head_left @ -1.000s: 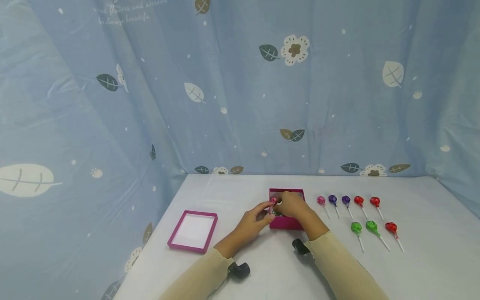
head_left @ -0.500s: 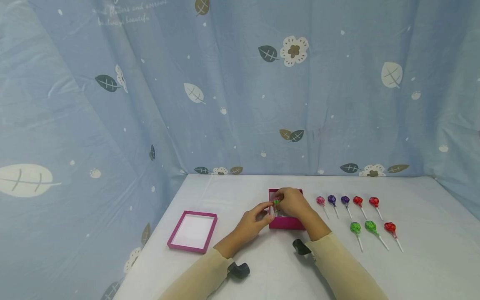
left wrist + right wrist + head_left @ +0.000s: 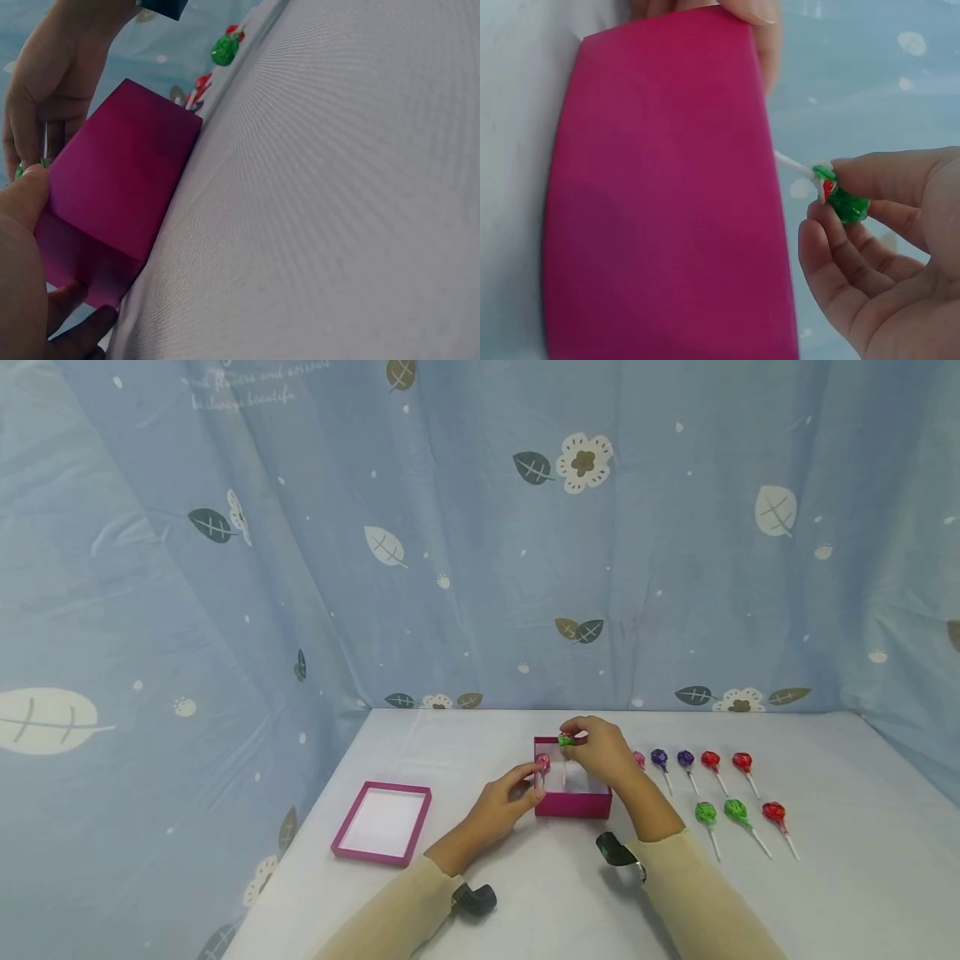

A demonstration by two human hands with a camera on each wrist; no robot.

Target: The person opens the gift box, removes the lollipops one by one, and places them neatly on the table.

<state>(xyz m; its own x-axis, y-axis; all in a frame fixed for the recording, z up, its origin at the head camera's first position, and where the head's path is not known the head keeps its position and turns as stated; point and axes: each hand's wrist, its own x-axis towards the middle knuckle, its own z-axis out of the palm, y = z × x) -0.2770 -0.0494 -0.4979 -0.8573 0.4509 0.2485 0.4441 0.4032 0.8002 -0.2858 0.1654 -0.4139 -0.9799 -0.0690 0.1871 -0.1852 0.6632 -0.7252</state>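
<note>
A magenta box (image 3: 572, 806) stands uncovered on the white table, its tall outer walls filling much of both wrist views. My left hand (image 3: 497, 806) grips its left side, thumb at the near corner. A pink lollipop (image 3: 543, 762) shows inside the box by the left fingertips. My right hand (image 3: 606, 753) pinches a green lollipop (image 3: 850, 205) just below its wrapped head, between thumb and fingers. Its white stick points down over the box opening, and in the right wrist view its lower end is hidden behind the box wall.
A magenta-rimmed lid (image 3: 372, 858) lies at the left. Right of the box, lollipops lie in two rows: purple (image 3: 659, 757), red (image 3: 742, 762) and a partly hidden pink in back, green (image 3: 737, 811) and red in front. A blue patterned curtain (image 3: 450, 568) hangs behind the table.
My right hand has come up out of the box with the green lollipop, moving toward its back edge. My left hand has stayed at the box's left side.
</note>
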